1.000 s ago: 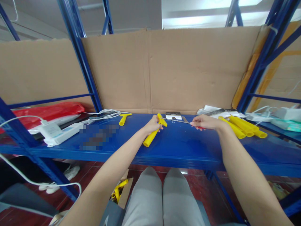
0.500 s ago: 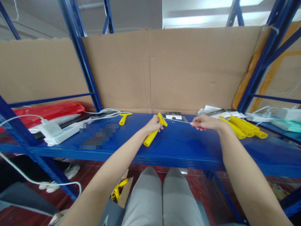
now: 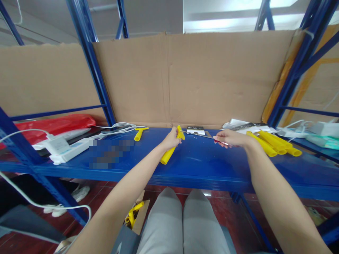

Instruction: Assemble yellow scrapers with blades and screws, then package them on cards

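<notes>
Handle [image 3: 167,156] is being clamped in the left hand [image 3: 171,139] near its crosspiece [image 3: 180,133], just below centre at six o'clock in the head view, over the shelf [image 3: 206,167]. From the handle, at three o'clock, a thin tool [image 3: 201,135] is being gripped by the right hand [image 3: 225,137] and held up to the crosspiece. The hands are being held apart. At ten o'clock another handle [image 3: 138,135] is being borne.

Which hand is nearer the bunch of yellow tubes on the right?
Right. The right hand is just left of the yellow tubes; the left hand is much farther left.
</notes>
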### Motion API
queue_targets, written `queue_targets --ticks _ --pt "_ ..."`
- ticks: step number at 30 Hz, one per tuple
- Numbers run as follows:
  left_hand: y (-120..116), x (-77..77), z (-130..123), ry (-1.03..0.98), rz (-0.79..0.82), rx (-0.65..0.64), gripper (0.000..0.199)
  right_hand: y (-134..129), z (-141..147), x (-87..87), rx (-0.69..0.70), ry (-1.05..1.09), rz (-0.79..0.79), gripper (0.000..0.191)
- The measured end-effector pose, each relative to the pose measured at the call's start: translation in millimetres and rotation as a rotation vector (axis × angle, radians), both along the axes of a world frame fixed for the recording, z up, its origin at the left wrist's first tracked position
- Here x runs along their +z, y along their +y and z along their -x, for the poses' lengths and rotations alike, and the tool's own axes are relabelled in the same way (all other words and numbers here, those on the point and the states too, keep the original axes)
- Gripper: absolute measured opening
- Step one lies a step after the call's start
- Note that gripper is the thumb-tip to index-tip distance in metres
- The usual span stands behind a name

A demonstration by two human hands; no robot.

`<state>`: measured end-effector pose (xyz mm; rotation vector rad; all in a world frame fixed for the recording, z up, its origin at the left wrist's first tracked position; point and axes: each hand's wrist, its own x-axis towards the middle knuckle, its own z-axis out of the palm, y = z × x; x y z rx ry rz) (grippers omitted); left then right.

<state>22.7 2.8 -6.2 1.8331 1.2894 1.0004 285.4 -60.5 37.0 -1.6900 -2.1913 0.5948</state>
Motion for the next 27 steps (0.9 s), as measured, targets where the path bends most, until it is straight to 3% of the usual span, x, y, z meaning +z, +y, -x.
queue_targets --ticks 5,10,14,19,23,27 --pt "7.1 2.8 7.0 0.056 -0.182 0.059 0.041 8.0 7.6 -7.2 -0.039 0.017 -0.108 0.046" --pt "18.5 1.3 18.6 0.023 -0.404 0.083 0.04 21.0 17.2 -20.2 -0.078 -0.039 -0.548 0.028" --pt "28.8 -3.6 26.3 -0.02 -0.572 0.071 0.04 13.7 22.5 -23.2 -0.107 -0.191 -0.747 0.017" --pt "40.2 -7.8 31.9 -0.053 -0.748 0.005 0.042 6.1 26.2 -25.1 -0.151 -0.337 -0.832 0.026" --pt "46.3 -9.2 36.1 -0.068 -0.84 -0.015 0.043 12.5 26.9 -30.2 -0.088 -0.31 -0.822 0.028" --pt "47.2 -10.9 35.5 -0.05 -0.917 -0.009 0.045 17.6 22.0 -33.9 -0.124 -0.28 -0.863 0.026"
